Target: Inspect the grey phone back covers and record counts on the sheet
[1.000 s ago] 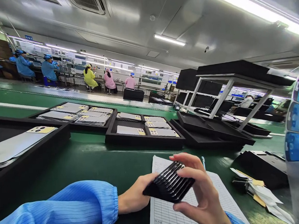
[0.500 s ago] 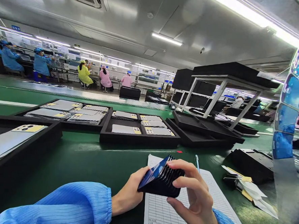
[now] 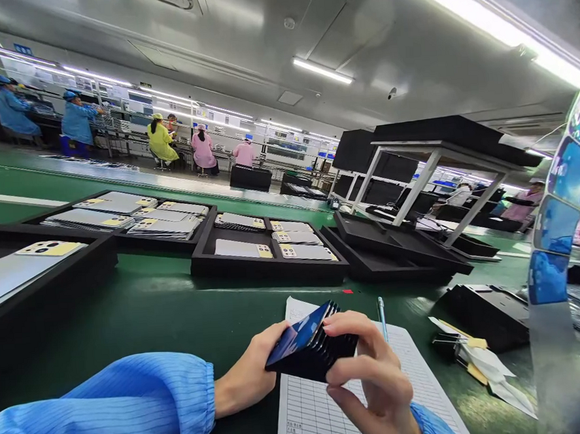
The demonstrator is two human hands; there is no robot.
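Observation:
A stack of thin, dark, glossy phone-sized panels (image 3: 300, 341) is held tilted above a printed sheet. My left hand (image 3: 248, 375) grips its left end, the fingers mostly hidden behind or under it. At the right end is my right hand (image 3: 373, 375), bent fingers on the panel edges. Its index fingertip touches the upper edge; another finger and the thumb come together at the lower corner. The panel edges are fanned slightly apart there. Beneath the hands lies the sheet with a printed grid (image 3: 312, 412), and a light blue pen (image 3: 382, 317) rests across its upper right edge.
Black trays (image 3: 268, 269) with flat phone-shaped pieces (image 3: 243, 248) stand beyond my hands and at the left. More black trays (image 3: 385, 247) lean together at the right, near a white-legged stand (image 3: 418, 186). Papers with a binder clip (image 3: 475, 356) lie at the right. People (image 3: 161, 141) sit far back.
The fingers of my right hand have shifted along the panel edges, and the middle finger and thumb have drawn together at the lower corner. My left hand keeps its grip; the view has moved slightly.

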